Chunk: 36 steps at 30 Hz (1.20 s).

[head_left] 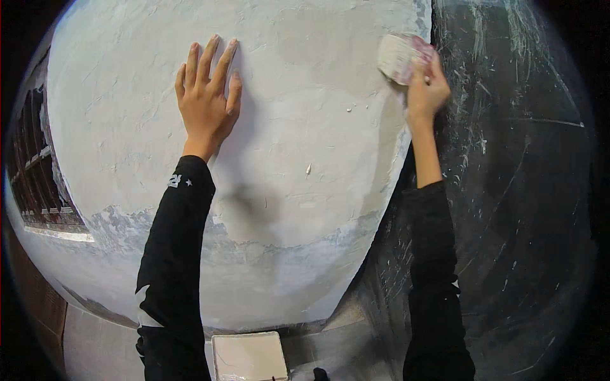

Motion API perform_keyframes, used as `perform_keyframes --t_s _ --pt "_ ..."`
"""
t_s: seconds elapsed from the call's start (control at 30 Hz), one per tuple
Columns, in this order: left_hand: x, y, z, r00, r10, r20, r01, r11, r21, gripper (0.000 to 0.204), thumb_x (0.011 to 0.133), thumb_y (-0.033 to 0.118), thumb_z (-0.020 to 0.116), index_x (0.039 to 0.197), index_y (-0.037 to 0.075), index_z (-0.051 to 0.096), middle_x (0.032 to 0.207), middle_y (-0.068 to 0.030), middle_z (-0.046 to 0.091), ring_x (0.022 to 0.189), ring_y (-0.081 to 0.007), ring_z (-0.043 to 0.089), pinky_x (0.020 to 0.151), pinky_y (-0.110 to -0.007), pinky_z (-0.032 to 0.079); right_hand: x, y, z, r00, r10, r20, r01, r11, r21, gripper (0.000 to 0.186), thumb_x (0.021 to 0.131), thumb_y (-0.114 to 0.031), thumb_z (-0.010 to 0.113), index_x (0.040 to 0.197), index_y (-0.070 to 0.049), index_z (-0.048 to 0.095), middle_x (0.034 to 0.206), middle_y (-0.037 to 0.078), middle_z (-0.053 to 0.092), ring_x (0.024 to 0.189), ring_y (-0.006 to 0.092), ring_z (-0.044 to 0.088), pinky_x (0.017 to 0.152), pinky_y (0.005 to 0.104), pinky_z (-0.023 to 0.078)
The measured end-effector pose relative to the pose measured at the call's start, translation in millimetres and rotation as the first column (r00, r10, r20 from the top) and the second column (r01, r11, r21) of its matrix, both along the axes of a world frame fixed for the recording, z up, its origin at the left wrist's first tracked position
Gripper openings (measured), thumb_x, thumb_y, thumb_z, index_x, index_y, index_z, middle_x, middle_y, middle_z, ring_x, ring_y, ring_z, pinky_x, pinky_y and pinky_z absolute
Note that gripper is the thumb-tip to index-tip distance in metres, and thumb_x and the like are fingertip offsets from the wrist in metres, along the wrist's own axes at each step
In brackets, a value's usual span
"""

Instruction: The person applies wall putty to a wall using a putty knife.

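Observation:
My left hand [208, 101] lies against the pale wall [298, 140] with its fingers spread, holding nothing. In my right hand [428, 95] is a flat, roughly square tool [398, 58], coated in white and dark pinkish-red at one side. Its exact kind is hard to make out. The fingers pinch it near its right side, and it sits against the wall close to the wall's right edge. Wet-looking, darker patches show on the wall beside and below it. A few white drips cling to the middle of the wall.
A rectangular container [250, 357] of cream-coloured paint-like material stands at the bottom centre. To the right rises a dark, white-splattered surface [508, 190]. At the far left is a barred window [39, 159] with a pale sill. The lower wall has a rough, greyish band.

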<state>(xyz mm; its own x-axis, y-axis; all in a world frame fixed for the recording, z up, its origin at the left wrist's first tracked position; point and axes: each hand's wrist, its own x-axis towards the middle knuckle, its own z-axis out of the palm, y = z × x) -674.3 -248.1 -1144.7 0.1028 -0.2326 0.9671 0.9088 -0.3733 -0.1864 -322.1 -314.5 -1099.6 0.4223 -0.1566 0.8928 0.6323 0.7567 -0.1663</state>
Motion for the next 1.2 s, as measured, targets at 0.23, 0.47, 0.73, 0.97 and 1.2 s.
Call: perform_keyframes --t_s 0.23,0.47,0.73,0.97,1.2 --pt "-5.9 1.8 0.8 1.000 -0.008 0.000 0.008 1.000 0.013 0.052 0.095 0.025 0.047 0.146 0.028 0.051 0.154 -0.0042 0.045 0.147 -0.0280 0.033 0.120 -0.048 0.020 -30.8 19.5 38.8 0.996 0.080 0.045 -0.080 0.997 0.004 0.046 0.092 -0.001 0.065 0.137 0.003 0.058 0.119 0.008 0.069 0.098 0.0106 0.063 0.086 0.0244 0.051" --pt "3.2 -0.1 0.7 1.000 -0.001 -0.011 0.001 1.000 0.017 0.051 0.095 0.026 0.047 0.146 0.027 0.052 0.154 -0.0034 0.046 0.147 -0.0282 0.034 0.120 -0.047 0.022 33.9 0.7 22.8 1.000 0.005 -0.008 -0.005 0.999 0.035 0.042 0.092 -0.003 0.063 0.133 0.003 0.060 0.114 0.012 0.071 0.098 0.0144 0.067 0.086 0.0276 0.053" --pt "-9.3 5.6 1.7 0.999 0.040 -0.021 -0.039 0.999 0.032 0.049 0.096 0.026 0.045 0.145 0.028 0.052 0.154 -0.0026 0.046 0.146 -0.0267 0.035 0.120 -0.046 0.022 -17.2 24.8 46.3 0.984 0.146 0.107 -0.147 0.989 0.005 0.044 0.091 -0.013 0.071 0.131 0.004 0.062 0.098 0.004 0.071 0.077 0.0064 0.060 0.070 0.0223 0.050" --pt "-1.8 2.0 -0.8 1.000 0.009 -0.001 -0.009 0.999 0.034 0.049 0.096 0.026 0.045 0.145 0.028 0.053 0.154 -0.0025 0.046 0.146 -0.0266 0.035 0.120 -0.047 0.022 49.7 -5.1 32.4 0.994 0.078 0.076 -0.087 0.989 0.117 0.035 0.092 -0.007 0.065 0.127 -0.003 0.067 0.104 0.007 0.074 0.092 0.0118 0.067 0.077 0.0295 0.055" --pt "-7.4 8.6 1.3 1.000 0.000 0.010 0.000 0.999 0.048 0.048 0.095 0.027 0.048 0.142 0.029 0.056 0.150 -0.0024 0.050 0.144 -0.0266 0.038 0.119 -0.046 0.024 -12.2 15.9 13.7 0.981 0.139 0.137 -0.133 0.990 -0.047 0.041 0.094 -0.005 0.066 0.134 0.003 0.060 0.118 0.007 0.069 0.098 0.0096 0.063 0.089 0.0237 0.050"
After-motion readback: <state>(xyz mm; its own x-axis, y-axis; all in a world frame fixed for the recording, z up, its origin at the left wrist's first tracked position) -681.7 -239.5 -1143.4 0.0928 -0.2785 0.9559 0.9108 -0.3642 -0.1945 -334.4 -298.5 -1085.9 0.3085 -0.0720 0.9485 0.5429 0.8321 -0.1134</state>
